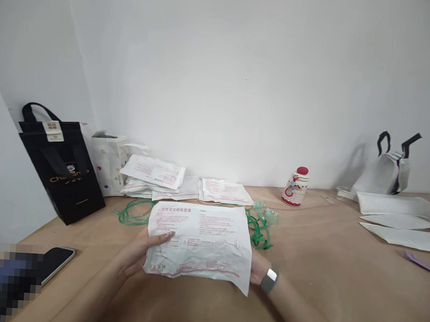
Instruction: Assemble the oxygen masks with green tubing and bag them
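Note:
A white paper-faced pouch with red print is held up flat over the brown tabletop. My left hand grips its left edge, thumb on the printed face. My right hand, a watch at its wrist, holds the right edge from behind; its fingers are mostly hidden by the pouch. Green tubing lies coiled on the table behind the pouch, and a clear green mask piece sits at its right end.
A stack of similar pouches lies by the wall. A black gift bag and a dotted white bag stand at left, a phone near the front left. A small red-capped bottle, white bags and a purple strip are at right.

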The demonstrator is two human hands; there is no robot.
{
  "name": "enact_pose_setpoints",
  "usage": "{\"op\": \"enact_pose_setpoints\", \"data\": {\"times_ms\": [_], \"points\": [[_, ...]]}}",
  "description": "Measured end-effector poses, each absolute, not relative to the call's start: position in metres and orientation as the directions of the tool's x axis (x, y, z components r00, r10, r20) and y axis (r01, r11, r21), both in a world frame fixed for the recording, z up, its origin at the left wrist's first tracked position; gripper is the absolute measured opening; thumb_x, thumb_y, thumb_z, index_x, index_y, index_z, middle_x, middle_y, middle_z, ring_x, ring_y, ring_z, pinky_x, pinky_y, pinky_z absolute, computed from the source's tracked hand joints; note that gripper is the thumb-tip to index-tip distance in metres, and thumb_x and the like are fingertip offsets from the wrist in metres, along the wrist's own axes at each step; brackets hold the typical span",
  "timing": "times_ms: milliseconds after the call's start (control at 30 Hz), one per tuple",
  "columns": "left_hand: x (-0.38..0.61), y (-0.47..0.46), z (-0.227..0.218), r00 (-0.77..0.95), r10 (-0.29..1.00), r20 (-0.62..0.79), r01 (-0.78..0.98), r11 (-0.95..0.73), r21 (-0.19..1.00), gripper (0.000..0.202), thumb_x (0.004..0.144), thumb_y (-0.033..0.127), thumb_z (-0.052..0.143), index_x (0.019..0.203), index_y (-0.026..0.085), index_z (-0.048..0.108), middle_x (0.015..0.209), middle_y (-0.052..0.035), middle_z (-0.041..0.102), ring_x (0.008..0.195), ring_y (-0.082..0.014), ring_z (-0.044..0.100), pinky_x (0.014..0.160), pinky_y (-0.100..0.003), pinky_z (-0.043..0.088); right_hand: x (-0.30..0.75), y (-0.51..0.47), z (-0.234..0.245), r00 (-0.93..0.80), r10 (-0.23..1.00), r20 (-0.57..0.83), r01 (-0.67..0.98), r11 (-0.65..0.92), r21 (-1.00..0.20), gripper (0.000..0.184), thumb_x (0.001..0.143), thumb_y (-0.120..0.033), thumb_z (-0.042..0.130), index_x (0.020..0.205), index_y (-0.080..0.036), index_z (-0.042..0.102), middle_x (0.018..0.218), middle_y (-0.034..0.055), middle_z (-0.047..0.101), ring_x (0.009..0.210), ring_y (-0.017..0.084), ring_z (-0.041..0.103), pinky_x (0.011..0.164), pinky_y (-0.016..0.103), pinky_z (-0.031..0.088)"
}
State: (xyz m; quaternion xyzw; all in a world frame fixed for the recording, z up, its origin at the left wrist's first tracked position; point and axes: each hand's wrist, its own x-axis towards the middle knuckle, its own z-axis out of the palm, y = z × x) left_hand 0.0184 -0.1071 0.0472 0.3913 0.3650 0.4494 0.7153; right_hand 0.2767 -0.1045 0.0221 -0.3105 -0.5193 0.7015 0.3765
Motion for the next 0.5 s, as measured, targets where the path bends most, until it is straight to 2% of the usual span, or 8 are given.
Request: {"op": "enact_pose_setpoints", "data": {"times_ms": [100,167,333,500], "points": [[0.016,-0.106,0.050,0.331,0.930,-0.158,-0.361,0.280,0.890,0.061,0.069,0.017,0.066,0.124,0.015,0.040,0.104,-0.0142,0.065,0.098,-0.0319,0.058,0.082,-0.044,0.048,0.280,-0.106,0.036,-0.538,0.838,-0.085,-0.190,-0.219,-0.957,0.034,0.066,-0.033,0.064,0.098,-0.023,0.060,0.096,0.0076,0.066,0.095,0.022,0.058,0.086,0.037,0.041],[0.016,-0.105,0.051,0.349,0.925,-0.150,-0.360,0.280,0.890,0.060,0.069,0.016,0.065,0.124,0.014,0.041,0.103,-0.0147,0.065,0.097,-0.0325,0.058,0.081,-0.044,0.049,0.282,-0.109,0.042,-0.549,0.828,-0.113,-0.153,-0.233,-0.960,0.031,0.066,-0.027,0.065,0.097,-0.024,0.061,0.098,0.0073,0.066,0.096,0.021,0.058,0.085,0.035,0.041],[0.017,-0.107,0.052,0.351,0.924,-0.152,-0.351,0.281,0.893,0.059,0.068,0.015,0.066,0.122,0.015,0.043,0.100,-0.0134,0.067,0.094,-0.0318,0.060,0.080,-0.043,0.049,0.281,-0.113,0.042,-0.608,0.776,-0.169,-0.153,-0.324,-0.934,0.023,0.066,-0.026,0.065,0.089,-0.022,0.065,0.097,0.0067,0.067,0.092,0.021,0.060,0.086,0.036,0.040],[0.023,-0.109,0.048,0.333,0.929,-0.160,-0.380,0.288,0.879,0.056,0.066,0.018,0.068,0.118,0.015,0.047,0.101,-0.0130,0.066,0.095,-0.0312,0.059,0.083,-0.042,0.048,0.279,-0.109,0.030,-0.608,0.765,-0.211,-0.183,-0.394,-0.901,0.023,0.060,-0.030,0.067,0.079,-0.016,0.066,0.080,0.0062,0.070,0.082,0.021,0.063,0.086,0.040,0.040]]}}
